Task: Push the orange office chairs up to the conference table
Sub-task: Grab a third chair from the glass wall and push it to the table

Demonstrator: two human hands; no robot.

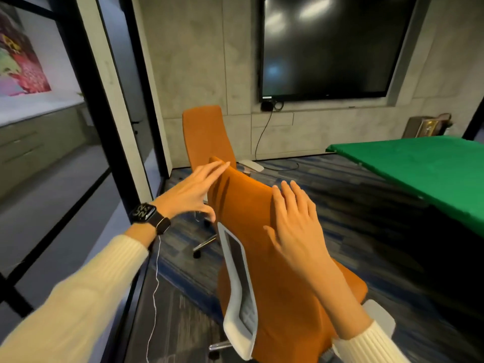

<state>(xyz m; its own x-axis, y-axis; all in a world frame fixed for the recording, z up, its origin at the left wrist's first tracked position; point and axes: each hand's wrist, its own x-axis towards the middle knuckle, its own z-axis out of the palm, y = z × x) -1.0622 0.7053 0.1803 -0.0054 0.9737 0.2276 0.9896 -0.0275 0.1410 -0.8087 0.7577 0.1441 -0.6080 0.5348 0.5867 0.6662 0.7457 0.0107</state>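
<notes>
An orange office chair with a white back frame stands right in front of me, its backrest turned toward me. My left hand is open, fingers spread, at the left top corner of that backrest. My right hand is open and lies flat against the backrest's upper right. A second orange chair stands farther off near the grey wall. The conference table, covered in green cloth, is to the right, apart from both chairs.
A glass wall with black frames runs along the left. A large dark screen hangs on the far wall, with a cable trailing to the carpet. Bags lean at the back right. A thin white cord hangs from my left wrist.
</notes>
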